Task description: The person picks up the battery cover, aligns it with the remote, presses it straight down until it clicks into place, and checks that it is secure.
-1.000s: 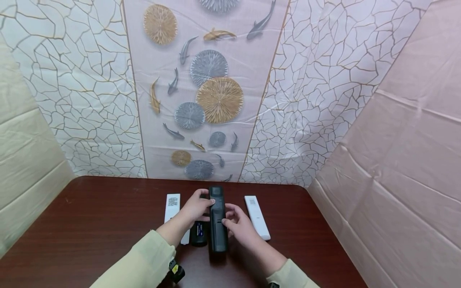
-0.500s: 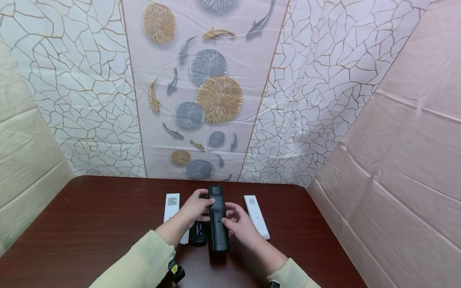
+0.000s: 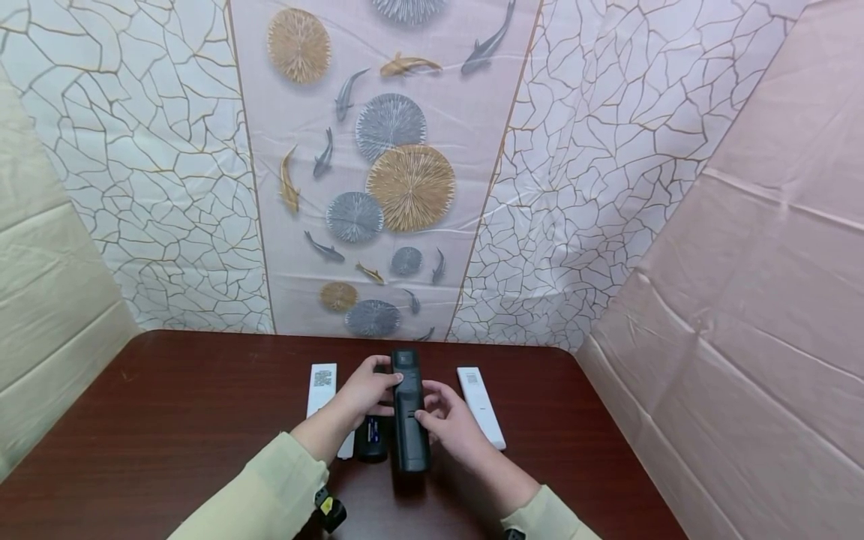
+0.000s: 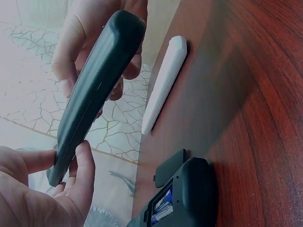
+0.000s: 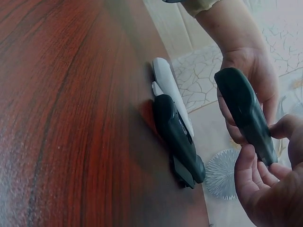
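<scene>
A black remote control [image 3: 408,431] is held above the table with its back and battery cover facing up. My left hand [image 3: 367,388] grips its far end, thumb on the back. With the thumb at the cover's latch, my right hand [image 3: 451,421] holds the remote's right side, fingers curled beneath. Below lies a second black remote [image 4: 194,189] with its battery compartment uncovered and blue batteries [image 4: 164,205] inside. A loose black battery cover [image 4: 170,166] lies beside it.
One white remote [image 3: 322,386] lies left of the hands, partly hidden by the left hand and wrist. Another white remote [image 3: 481,409] lies on the right. All rest on a dark red wooden table [image 3: 202,420], with patterned cloth walls [image 3: 169,187] around it.
</scene>
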{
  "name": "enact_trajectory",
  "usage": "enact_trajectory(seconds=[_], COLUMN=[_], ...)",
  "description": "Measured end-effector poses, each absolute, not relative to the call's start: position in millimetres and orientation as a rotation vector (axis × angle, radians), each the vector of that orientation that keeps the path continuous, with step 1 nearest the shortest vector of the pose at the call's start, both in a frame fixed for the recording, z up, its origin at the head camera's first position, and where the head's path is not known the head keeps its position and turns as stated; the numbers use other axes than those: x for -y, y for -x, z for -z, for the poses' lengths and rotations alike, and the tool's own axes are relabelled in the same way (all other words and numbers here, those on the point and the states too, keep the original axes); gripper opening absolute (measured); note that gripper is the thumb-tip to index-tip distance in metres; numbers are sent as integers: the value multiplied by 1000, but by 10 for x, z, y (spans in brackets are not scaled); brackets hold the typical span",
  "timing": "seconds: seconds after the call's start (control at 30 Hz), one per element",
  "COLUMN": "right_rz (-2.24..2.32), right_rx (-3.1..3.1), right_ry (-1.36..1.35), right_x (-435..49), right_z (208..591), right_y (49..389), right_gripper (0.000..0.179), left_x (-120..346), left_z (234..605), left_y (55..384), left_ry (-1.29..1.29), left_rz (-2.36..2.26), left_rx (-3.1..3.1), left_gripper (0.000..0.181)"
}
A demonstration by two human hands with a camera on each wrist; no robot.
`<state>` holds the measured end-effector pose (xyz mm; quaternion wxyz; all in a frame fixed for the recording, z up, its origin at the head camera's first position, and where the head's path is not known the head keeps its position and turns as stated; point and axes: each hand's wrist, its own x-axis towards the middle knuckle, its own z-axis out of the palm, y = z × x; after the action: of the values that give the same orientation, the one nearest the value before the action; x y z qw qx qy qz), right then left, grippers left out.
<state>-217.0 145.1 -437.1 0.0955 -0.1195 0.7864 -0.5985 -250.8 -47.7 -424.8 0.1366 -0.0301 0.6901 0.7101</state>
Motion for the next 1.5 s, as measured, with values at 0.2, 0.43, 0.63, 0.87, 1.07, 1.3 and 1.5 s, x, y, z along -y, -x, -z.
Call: enact_trajectory(seconds=[0.2,0.43,0.63,0.87,1.07,1.3,1.5], right_rz=[1766,1778,1803,1816,1821,1832,1802], right_rx=[-2342,-2344,-2335,-2362,-2426,-2465,-2490], right_ry=[344,334,320,268,181,155,117], right_x=[-1483,-1500,-1529,-1581,-1688,-1821,-1905], right_z=[4471,4504,4514,4431,4473,4569,4617], right_y=[2233,2254,2251,2207,2182,2169,2123], right_gripper=[54,53,53,43,34,30,26], left_x=[479,468,428,342,235,89,-76], left_z=[4260,4302,4345,4417,4465,4520,4584], left_y=[2523,2556,2590,2680,2814,2954,3050], left_ry=[73,69,55,62,117,172,208], left_rz=[-2059,-2060,-2066,-2082,-2094,-2049,-1988], left_rx=[-1976,-1973,-1969,-1957,-1958,-1990,-2020], left_gripper=[53,55,55,56,56,54,54])
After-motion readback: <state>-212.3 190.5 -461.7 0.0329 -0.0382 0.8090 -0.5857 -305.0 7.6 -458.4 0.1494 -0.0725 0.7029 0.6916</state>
